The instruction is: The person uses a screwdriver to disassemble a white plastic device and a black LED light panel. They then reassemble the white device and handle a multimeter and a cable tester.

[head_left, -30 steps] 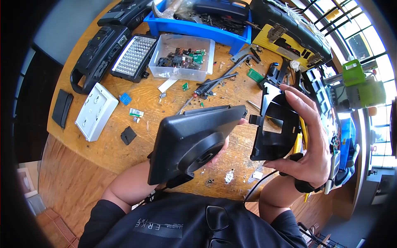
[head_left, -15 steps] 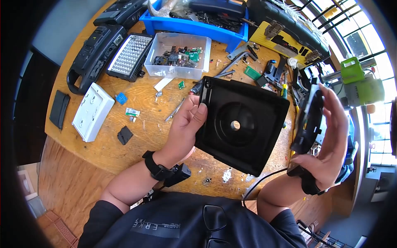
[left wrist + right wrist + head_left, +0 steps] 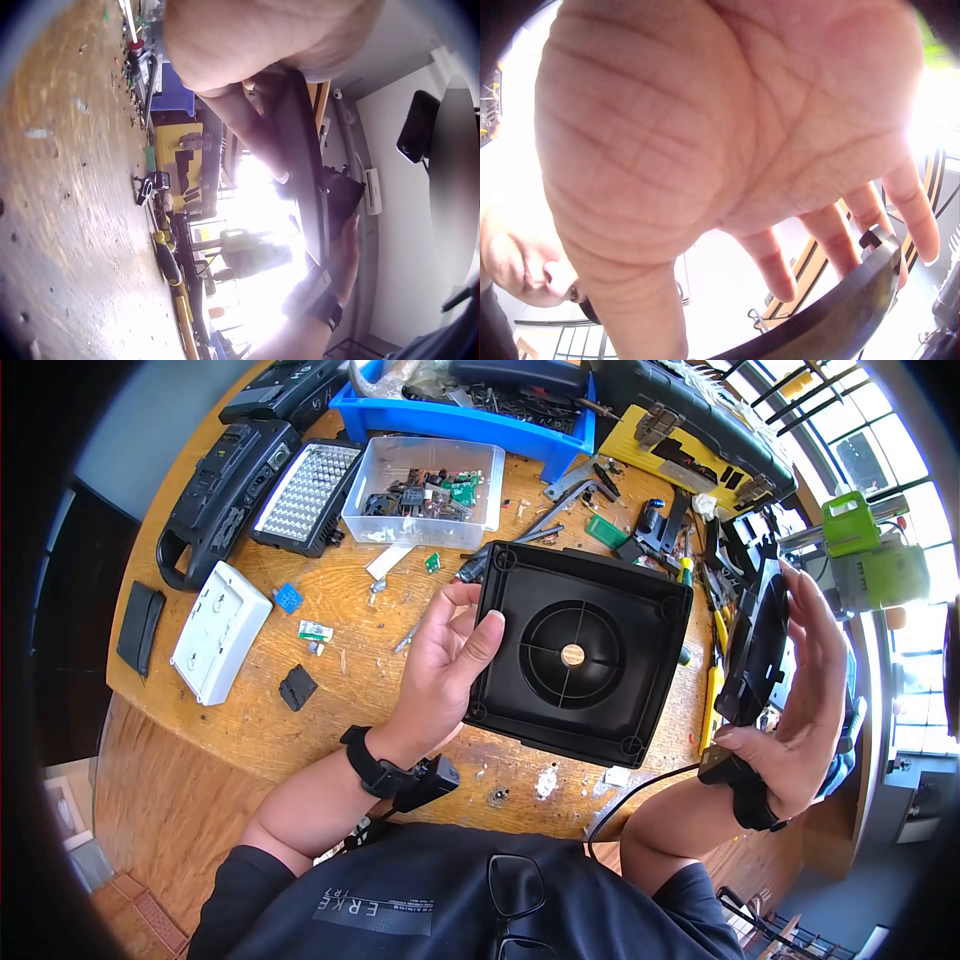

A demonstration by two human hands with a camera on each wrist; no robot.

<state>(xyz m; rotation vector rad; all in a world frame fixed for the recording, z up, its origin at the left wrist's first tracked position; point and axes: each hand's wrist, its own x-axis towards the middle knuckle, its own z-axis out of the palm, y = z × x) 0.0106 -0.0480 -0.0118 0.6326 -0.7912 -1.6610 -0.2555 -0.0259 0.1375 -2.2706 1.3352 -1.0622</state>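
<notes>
My left hand (image 3: 440,665) grips the left edge of a square black plastic housing (image 3: 640,650), thumb on its inner face. The hollow inside, with a round recess and a central hole, faces up toward the head camera. At the right, my right hand (image 3: 810,700) holds a curved black plastic piece (image 3: 757,645) between thumb and fingers, seen nearly edge-on. The two parts are apart, both above the table. In the right wrist view the palm (image 3: 727,120) fills most of the picture, with the curved piece (image 3: 832,322) below it.
A clear bin (image 3: 425,535) of small parts, a blue tray (image 3: 460,426), an LED panel (image 3: 308,495) and a white housing (image 3: 220,632) lie on the wooden table (image 3: 330,745). A yellow-black toolbox (image 3: 680,455) stands at the back right; a cable (image 3: 635,790) runs near the front edge.
The square housing has turned from showing its outer side to showing its hollow inside. The right hand has moved right with the curved piece, which has turned nearly edge-on.
</notes>
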